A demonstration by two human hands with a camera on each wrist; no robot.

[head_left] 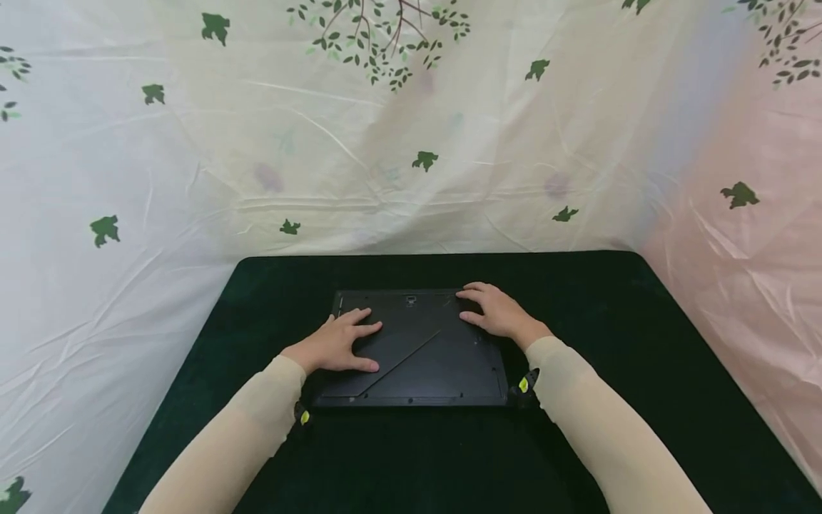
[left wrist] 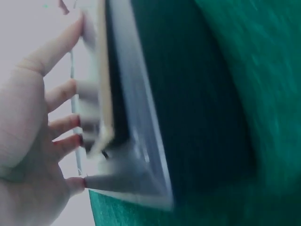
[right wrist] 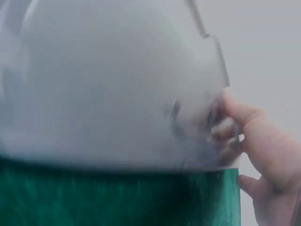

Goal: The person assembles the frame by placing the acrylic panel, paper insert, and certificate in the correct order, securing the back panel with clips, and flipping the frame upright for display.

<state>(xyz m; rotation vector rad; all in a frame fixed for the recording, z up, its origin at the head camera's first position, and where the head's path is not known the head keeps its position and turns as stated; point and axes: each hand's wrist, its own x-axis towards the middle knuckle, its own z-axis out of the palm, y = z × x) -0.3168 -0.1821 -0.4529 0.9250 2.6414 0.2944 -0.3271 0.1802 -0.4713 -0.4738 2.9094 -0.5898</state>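
Note:
A flat black rectangular panel (head_left: 443,371), resembling the back of a picture frame, lies on the dark green cloth. It has a small slotted fitting (head_left: 411,301) near its far edge, a thin diagonal line across its face and small marks along its rim. My left hand (head_left: 337,343) rests with spread, fairly straight fingers on its left part. At the far right corner, my right hand (head_left: 497,308) touches the panel with extended fingers and thumb. Both wrist views are blurred; the left one shows fingertips against the panel's raised border (left wrist: 150,108).
The dark green cloth (head_left: 411,457) covers the table around the panel. Behind it hangs a pale curtain (head_left: 359,185) printed with leaves and branches, which also runs along both sides. A small dark device (head_left: 528,382) sits at each wrist.

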